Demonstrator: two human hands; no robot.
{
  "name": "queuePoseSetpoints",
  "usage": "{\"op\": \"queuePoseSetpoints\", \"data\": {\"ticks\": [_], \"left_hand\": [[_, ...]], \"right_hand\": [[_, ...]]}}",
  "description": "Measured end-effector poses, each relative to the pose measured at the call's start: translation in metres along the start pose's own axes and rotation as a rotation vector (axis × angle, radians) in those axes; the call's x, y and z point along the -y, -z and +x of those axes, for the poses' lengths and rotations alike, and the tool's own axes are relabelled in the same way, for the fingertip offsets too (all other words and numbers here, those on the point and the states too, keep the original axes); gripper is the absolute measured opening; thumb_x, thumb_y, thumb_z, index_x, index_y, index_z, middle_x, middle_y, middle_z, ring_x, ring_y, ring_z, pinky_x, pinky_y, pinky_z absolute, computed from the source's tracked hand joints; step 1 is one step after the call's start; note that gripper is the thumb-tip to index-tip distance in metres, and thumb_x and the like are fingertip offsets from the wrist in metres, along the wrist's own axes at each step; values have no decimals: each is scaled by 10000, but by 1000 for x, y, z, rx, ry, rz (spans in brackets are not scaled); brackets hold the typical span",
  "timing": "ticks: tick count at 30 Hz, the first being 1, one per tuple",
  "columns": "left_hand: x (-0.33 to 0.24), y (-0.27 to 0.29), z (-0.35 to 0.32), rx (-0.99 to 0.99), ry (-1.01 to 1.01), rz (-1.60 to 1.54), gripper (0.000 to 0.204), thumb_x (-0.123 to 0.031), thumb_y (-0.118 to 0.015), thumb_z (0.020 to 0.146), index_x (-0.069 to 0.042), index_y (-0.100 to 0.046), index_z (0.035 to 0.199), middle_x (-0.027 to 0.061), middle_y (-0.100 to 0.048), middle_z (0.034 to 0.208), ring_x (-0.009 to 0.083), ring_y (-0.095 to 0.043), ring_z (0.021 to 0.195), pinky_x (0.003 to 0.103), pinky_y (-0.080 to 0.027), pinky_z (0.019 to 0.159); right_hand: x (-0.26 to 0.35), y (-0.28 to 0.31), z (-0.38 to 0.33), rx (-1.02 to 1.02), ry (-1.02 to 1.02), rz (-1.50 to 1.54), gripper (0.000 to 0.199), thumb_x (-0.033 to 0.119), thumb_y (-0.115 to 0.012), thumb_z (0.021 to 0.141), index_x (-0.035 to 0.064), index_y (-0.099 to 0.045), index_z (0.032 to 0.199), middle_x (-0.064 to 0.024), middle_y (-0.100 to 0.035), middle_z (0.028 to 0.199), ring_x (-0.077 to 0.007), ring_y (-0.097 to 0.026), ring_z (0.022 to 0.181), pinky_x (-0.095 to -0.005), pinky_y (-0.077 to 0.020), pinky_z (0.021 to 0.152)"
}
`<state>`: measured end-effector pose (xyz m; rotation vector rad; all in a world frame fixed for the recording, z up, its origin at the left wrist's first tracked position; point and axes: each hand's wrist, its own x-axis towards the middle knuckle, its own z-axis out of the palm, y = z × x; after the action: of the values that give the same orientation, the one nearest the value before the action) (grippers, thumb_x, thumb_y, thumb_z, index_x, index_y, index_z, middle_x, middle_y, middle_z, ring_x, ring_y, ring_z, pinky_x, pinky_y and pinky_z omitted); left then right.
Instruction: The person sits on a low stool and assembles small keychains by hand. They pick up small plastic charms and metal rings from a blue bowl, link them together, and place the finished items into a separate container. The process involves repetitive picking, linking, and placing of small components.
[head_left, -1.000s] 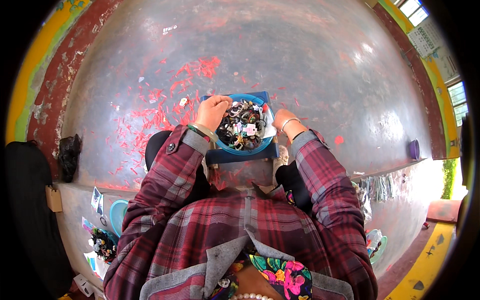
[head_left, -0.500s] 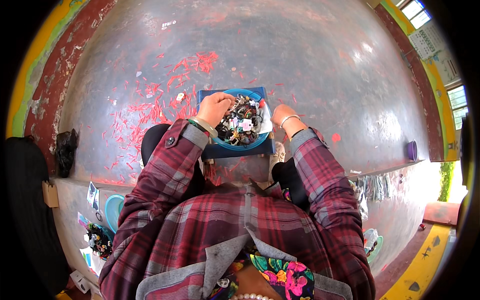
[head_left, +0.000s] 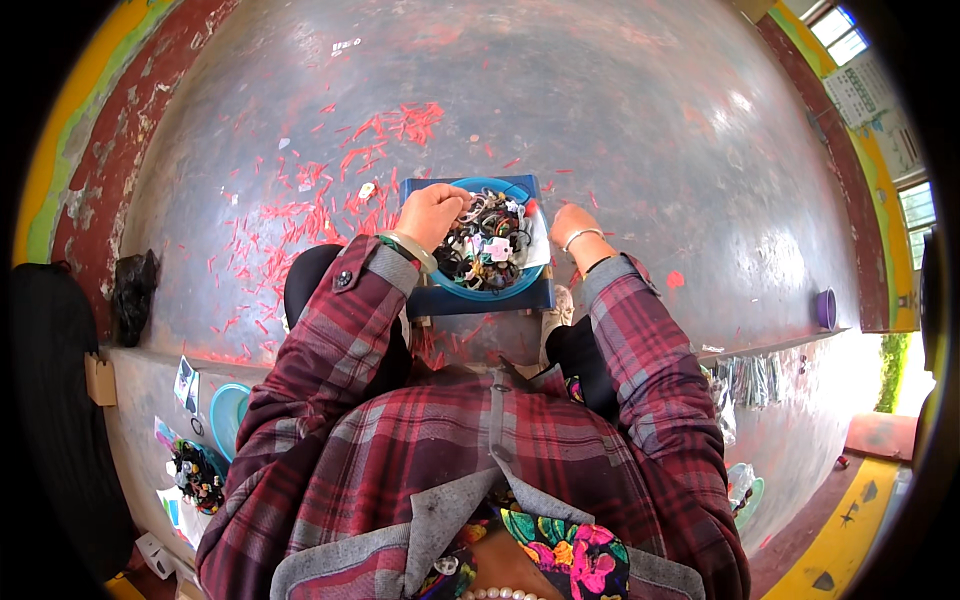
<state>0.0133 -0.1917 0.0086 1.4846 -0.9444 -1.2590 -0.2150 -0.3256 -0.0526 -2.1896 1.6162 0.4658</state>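
Fingers of left hand (head_left: 432, 212) are grasping rings in round blue plastic bowl (head_left: 470, 290); right hand (head_left: 572, 225), at 3 o'clock, is resting clenched beside it.

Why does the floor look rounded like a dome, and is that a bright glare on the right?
Head view: the fisheye lens bends the grey floor into a dome and leaves black corners. Daylight washes out the lower right floor, and the windows at top right are overexposed. The left hand, right hand and blue bowl of small trinkets at the centre stay sharp and evenly lit.
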Motion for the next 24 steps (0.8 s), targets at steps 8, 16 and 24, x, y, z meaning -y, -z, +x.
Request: {"op": "queuePoseSetpoints", "data": {"ticks": [8, 16, 24], "left_hand": [[2, -7, 5, 31, -1, -9, 206, -104, -454, 876, -8, -593, 993, 52, -615, 944, 129, -579, 860, 252, -465, 712], [2, -18, 12, 63, 4, 36, 203, -100, -456, 866, -13, -597, 982, 45, -618, 913, 122, -581, 826, 241, -464, 680], [-16, -33, 0, 99, 232, -204, 306, -317, -547, 873, -65, -554, 1046, 49, -607, 928, 114, -575, 824, 222, -443, 617]], "right_hand": [[-15, -2, 12, 101, 25, -20, 274, 148, -523, 737, -1, -638, 935, -239, -581, 1021, -379, -557, 980, -414, -454, 826], [-27, 23, 6, 11, 34, 108, 193, 145, -551, 743, 10, -662, 824, -191, -644, 831, -319, -625, 824, -371, -494, 682], [2, 67, -77, -6, 174, 1439, 103, 141, -622, 805, 46, -619, 841, -21, -610, 701, -78, -553, 600, -213, -441, 549]]}}
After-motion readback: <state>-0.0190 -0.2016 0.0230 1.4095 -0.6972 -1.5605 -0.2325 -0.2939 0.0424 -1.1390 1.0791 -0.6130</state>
